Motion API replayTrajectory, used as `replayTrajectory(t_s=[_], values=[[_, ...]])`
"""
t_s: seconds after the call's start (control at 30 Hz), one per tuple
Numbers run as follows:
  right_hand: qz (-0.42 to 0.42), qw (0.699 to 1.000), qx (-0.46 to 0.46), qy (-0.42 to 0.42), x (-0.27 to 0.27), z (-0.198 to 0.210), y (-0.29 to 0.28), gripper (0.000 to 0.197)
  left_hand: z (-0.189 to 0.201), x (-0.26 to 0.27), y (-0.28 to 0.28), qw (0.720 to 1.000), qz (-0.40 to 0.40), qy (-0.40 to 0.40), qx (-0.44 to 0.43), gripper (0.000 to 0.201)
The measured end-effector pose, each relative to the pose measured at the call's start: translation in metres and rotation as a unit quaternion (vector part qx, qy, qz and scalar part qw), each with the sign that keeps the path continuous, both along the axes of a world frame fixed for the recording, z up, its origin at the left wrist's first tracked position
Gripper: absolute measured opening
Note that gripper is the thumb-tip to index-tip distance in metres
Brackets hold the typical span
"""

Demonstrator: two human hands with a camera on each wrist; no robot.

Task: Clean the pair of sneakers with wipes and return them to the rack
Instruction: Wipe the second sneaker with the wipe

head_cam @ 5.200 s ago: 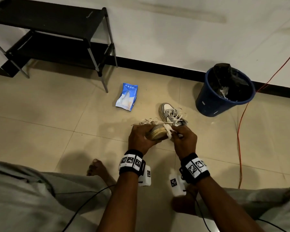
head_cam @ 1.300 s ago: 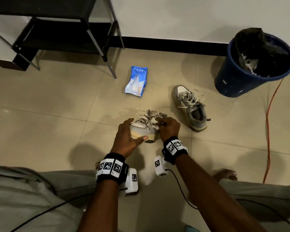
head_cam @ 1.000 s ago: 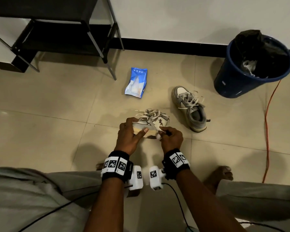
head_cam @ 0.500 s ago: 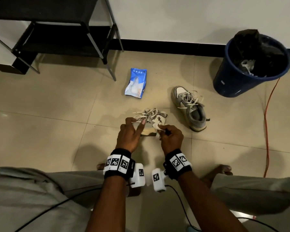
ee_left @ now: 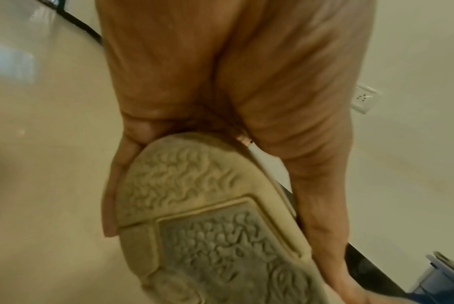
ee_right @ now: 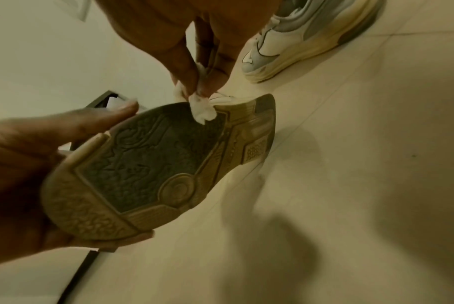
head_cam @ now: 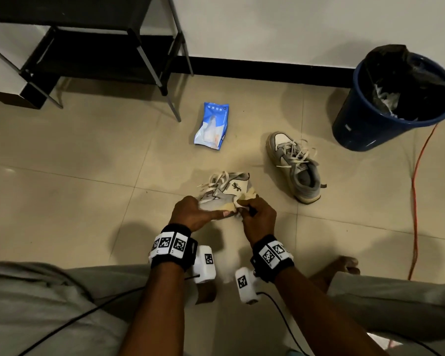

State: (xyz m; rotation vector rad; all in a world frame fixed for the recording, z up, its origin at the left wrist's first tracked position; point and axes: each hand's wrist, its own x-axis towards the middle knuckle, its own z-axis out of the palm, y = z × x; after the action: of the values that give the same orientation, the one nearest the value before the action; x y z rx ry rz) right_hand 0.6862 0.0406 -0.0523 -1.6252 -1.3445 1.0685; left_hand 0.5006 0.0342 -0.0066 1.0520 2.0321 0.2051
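Note:
My left hand (head_cam: 190,213) grips a grey and white sneaker (head_cam: 229,191) by its toe end, above the floor, thumb along the near edge. Its worn sole (ee_left: 207,216) (ee_right: 155,170) faces down toward me. My right hand (head_cam: 257,214) pinches a crumpled white wipe (ee_right: 201,109) and holds it against the sole's edge near the heel. The second sneaker (head_cam: 294,170) stands upright on the tiles to the right. The black shoe rack (head_cam: 88,47) stands at the back left. A blue wipes pack (head_cam: 212,125) lies on the floor in front of it.
A blue bin (head_cam: 393,104) with a black liner and used wipes stands at the back right by the wall. An orange cable (head_cam: 416,191) runs along the floor on the right. My bare feet and grey-trousered legs frame the near floor.
The sneaker has been turned in my left hand, its side panel with the logo now showing. My right hand with the wipe has moved along the sole edge.

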Motion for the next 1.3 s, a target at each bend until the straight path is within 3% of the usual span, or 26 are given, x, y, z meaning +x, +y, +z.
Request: replayTrajectory(t_s=[0.13, 0.2, 0.27, 0.43, 0.57, 0.73, 0.87, 0.97, 1.13, 1.3], values=[[0.041, 0.997, 0.056, -0.027, 0.008, 0.003, 0.002, 0.026, -0.009, 0.005, 0.004, 0.997, 0.009, -0.080, 0.009, 0.057], [0.103, 0.991, 0.064, -0.057, 0.009, 0.006, 0.007, 0.023, -0.023, 0.012, 0.005, 0.989, 0.019, -0.144, 0.001, 0.052], [0.159, 0.976, 0.062, -0.132, 0.015, 0.001, 0.025, 0.021, -0.039, 0.018, 0.009, 0.981, 0.007, -0.193, -0.021, 0.053], [0.160, 0.960, -0.006, -0.229, 0.021, -0.016, 0.072, 0.029, -0.067, 0.007, 0.027, 0.973, 0.005, -0.230, -0.028, 0.062], [0.214, 0.946, -0.003, -0.243, -0.009, -0.024, 0.058, 0.024, -0.079, 0.013, 0.022, 0.973, 0.016, -0.230, -0.014, 0.053], [0.348, 0.887, 0.036, -0.300, -0.006, -0.037, 0.037, 0.022, -0.101, 0.027, -0.004, 0.969, 0.071, -0.231, 0.046, 0.069], [0.277, 0.908, 0.027, -0.314, -0.002, -0.037, 0.080, 0.024, -0.106, 0.031, -0.007, 0.984, 0.061, -0.159, 0.046, 0.092], [0.226, 0.906, 0.011, -0.358, -0.003, -0.030, 0.093, 0.024, -0.111, 0.036, -0.010, 0.983, 0.142, -0.109, 0.033, 0.091], [0.386, 0.862, 0.007, -0.328, -0.016, -0.035, 0.055, 0.008, -0.116, 0.047, -0.020, 0.961, 0.204, -0.173, 0.068, 0.070], [0.253, 0.896, 0.028, -0.364, -0.001, -0.034, 0.097, 0.024, -0.112, 0.050, -0.025, 0.962, 0.201, -0.165, 0.086, 0.065]])
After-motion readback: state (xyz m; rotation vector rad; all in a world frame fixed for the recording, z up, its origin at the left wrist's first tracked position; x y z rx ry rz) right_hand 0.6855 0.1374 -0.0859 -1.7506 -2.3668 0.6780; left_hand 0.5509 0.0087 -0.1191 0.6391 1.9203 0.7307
